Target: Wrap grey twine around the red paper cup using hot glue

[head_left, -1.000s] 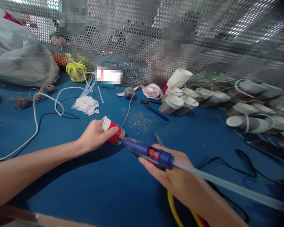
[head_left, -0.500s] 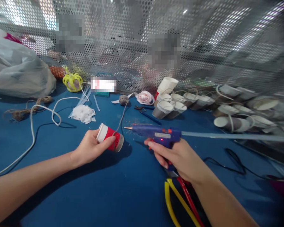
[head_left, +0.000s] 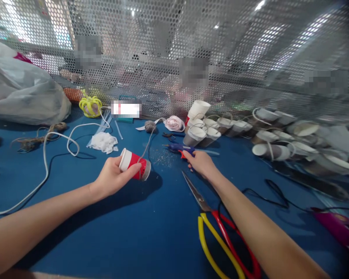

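Left, a smooth paper cup [head_left: 130, 158]; far, a fuzzy, matt yarn ball [head_left: 150, 126]; right, a plastic glue gun [head_left: 178, 148]; near right, shiny metal scissor blades [head_left: 194, 190].

Right fingers [head_left: 188, 156] seemingly grip a glue gun [head_left: 178, 148].

Red-and-white paper cup [head_left: 132, 158], tipped sideways, rim left, base right, grey yarn [head_left: 147, 147] around base end, blue glue gun [head_left: 178, 147] beyond, to right, nozzle left

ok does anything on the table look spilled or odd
Yes: pale crumbs lie scattered on the blue tabletop between the cup in the left hand and the glue gun, looking like unswept scraps. At left, brown twine lies tangled.
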Available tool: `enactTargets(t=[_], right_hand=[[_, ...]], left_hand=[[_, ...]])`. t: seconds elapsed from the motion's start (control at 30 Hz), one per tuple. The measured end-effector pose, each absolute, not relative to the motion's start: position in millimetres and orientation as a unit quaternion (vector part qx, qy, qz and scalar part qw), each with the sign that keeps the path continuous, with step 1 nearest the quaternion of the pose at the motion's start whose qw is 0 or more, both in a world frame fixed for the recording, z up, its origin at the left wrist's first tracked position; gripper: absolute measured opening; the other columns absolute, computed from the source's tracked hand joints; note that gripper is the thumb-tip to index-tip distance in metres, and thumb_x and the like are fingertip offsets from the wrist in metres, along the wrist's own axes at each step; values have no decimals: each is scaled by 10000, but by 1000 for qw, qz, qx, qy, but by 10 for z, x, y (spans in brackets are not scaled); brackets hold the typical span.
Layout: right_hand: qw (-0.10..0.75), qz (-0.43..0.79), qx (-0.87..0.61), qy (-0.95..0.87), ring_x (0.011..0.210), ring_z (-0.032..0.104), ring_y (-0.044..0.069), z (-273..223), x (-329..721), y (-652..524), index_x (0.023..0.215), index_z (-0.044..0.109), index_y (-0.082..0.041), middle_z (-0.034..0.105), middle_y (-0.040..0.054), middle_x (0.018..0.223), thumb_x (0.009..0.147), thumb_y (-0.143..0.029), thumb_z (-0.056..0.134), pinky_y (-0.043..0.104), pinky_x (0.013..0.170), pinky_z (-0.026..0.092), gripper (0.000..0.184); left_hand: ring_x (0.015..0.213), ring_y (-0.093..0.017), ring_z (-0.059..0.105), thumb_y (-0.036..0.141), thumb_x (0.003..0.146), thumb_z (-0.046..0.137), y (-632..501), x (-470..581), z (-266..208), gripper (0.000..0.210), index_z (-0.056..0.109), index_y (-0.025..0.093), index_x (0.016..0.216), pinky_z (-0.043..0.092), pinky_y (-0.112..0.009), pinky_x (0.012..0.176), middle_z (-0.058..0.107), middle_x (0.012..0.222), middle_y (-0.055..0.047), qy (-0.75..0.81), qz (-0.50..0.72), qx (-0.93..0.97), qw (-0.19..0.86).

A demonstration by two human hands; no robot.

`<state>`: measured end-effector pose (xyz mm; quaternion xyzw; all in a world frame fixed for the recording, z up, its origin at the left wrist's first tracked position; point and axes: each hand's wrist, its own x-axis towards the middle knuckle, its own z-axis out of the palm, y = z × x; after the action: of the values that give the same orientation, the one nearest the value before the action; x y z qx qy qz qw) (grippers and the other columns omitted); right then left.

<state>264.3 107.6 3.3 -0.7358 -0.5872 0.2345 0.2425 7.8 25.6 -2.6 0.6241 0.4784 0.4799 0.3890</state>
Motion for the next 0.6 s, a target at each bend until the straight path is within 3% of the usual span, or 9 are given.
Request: enactTargets(t=[0.07, 0.17, 0.23, 0.3, 0.37, 0.47, 0.53, 0.6], right_hand=[[231, 194, -735, -607, 760, 602, 264, 98, 2598, 1047, 619, 573, -134, 621, 150, 680, 749, -293, 546, 337, 609, 432, 208], [222, 183, -699, -655, 1062, 479, 331, 258, 2432, 952, 684, 621, -113, 605, 211, 967, 770, -308, 537, 399, 799, 382, 230], [201, 228, -656, -692, 1024, 514, 299, 342, 2257, 876, 670, 650, -126, 625, 176, 961, 800, -412, 479, 385, 834, 375, 358], [172, 308, -604, -715, 860, 596, 213, 374, 2061, 802, 708, 682, -168, 668, 101, 871, 835, -509, 354, 329, 778, 427, 490], [176, 469, -510, -699, 822, 604, 173, 355, 1881, 732, 762, 686, -172, 677, 81, 856, 852, -544, 251, 301, 756, 447, 580], [263, 627, -409, -609, 798, 598, 159, 298, 1713, 649, 841, 668, -170, 674, 67, 854, 791, -508, 454, 309, 766, 442, 403], [336, 627, -409, -572, 776, 588, 145, 281, 1684, 615, 794, 661, -178, 668, 42, 844, 689, -404, 632, 295, 758, 435, 251], [387, 589, -422, -570, 763, 571, 130, 293, 1707, 597, 714, 653, -178, 657, 21, 804, 642, -337, 683, 279, 763, 419, 177]], left_hand=[[478, -73, 427, 340, 731, 572, 249, 77, -19, 241, 583, 116, 642, 350, -169, 436, 537, 556, 9, 475, 481, 632, 379], [459, -67, 405, 332, 733, 569, 231, 75, -6, 250, 566, 116, 607, 331, -168, 421, 512, 529, 15, 466, 480, 647, 365], [442, -60, 377, 324, 735, 565, 213, 76, -1, 268, 543, 115, 568, 306, -167, 406, 477, 500, 24, 457, 478, 663, 351], [427, -54, 346, 313, 740, 558, 193, 79, 0, 282, 522, 117, 540, 279, -168, 394, 440, 475, 33, 446, 474, 681, 335], [419, -49, 317, 301, 746, 550, 177, 82, -3, 291, 501, 121, 522, 258, -170, 387, 405, 460, 42, 433, 468, 698, 327], [419, -43, 293, 284, 749, 546, 160, 88, -7, 292, 474, 126, 514, 247, -170, 395, 369, 453, 53, 419, 458, 713, 325], [427, -44, 298, 285, 749, 546, 152, 95, -4, 284, 475, 125, 525, 253, -171, 406, 371, 459, 53, 421, 452, 711, 337], [440, -49, 321, 304, 745, 551, 149, 106, 3, 270, 500, 120, 554, 270, -172, 417, 400, 474, 48, 425, 445, 696, 370]])
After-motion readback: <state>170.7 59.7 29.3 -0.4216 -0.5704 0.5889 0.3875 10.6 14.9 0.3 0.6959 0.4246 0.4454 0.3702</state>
